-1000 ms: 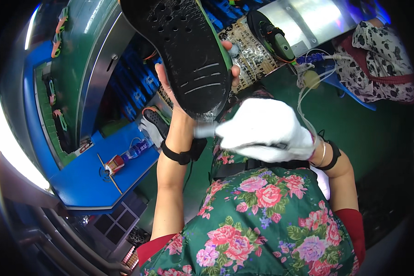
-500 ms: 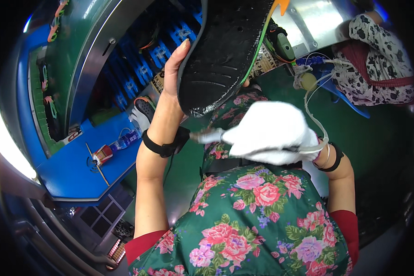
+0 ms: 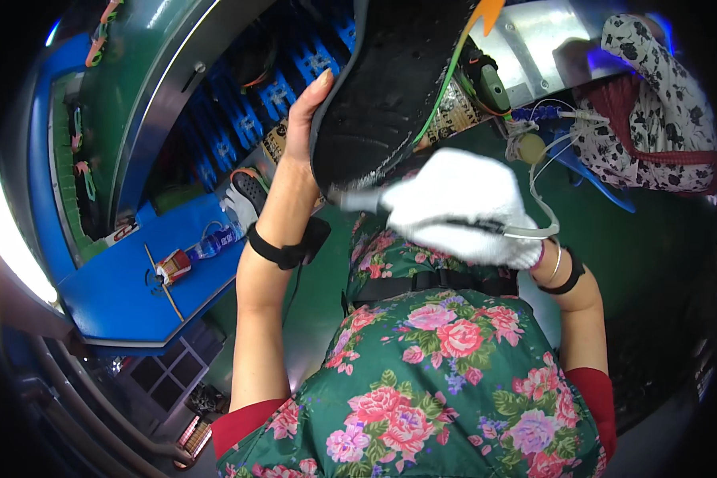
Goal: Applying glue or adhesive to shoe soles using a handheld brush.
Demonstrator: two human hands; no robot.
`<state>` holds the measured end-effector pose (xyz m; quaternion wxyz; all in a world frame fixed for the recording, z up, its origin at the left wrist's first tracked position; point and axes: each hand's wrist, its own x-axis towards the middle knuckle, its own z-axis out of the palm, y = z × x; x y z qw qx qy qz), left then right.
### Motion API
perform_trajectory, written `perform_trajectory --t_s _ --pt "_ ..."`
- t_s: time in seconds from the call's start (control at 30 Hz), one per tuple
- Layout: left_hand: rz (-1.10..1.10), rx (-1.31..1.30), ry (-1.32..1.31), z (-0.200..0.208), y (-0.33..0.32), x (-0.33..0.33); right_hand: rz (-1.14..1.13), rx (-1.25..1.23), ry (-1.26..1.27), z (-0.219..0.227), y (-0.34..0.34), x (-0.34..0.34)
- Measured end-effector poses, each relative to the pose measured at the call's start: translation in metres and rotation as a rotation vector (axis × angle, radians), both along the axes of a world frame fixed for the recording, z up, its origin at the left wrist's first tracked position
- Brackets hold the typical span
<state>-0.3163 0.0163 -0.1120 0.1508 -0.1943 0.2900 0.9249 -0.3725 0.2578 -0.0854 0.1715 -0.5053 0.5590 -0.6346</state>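
Note:
A black shoe sole (image 3: pixel 382 88), trimmed green and orange on its right edge, is held up at the top of the view. My bare left hand (image 3: pixel 304 119) grips it from the left, thumb against its side and the other fingers hidden behind it. My right hand (image 3: pixel 458 207), in a white knitted glove, is closed round a brush (image 3: pixel 362 199) whose handle the glove hides. The blurred brush tip is at the sole's rounded lower end. Shiny wet-looking streaks run along that edge. A pale tube (image 3: pixel 543 209) runs up from the gloved hand.
Left, a blue table (image 3: pixel 119 279) carries a plastic bottle (image 3: pixel 215 242), a red-and-white packet (image 3: pixel 172 268) and a stick. A blue roller conveyor (image 3: pixel 243 119) lies behind the sole. At right, patterned fabric (image 3: pixel 653 143) hangs by a blue stool (image 3: pixel 601 187). More footwear (image 3: pixel 248 190) stands near my left forearm.
My gloved right hand has moved up with the brush, from beside my left wrist to the sole's lower end. The sole has barely shifted.

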Motion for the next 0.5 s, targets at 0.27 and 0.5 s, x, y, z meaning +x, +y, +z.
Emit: perform_trajectory --t_s 0.27,0.5 --pt "0.238 0.458 -0.101 -0.014 0.032 0.012 -0.298 0.008 0.188 0.003 0.001 -0.060" --pt "0.152 0.417 -0.078 -0.012 0.050 0.026 -0.525 0.077 0.764 0.005 -0.013 -0.073"
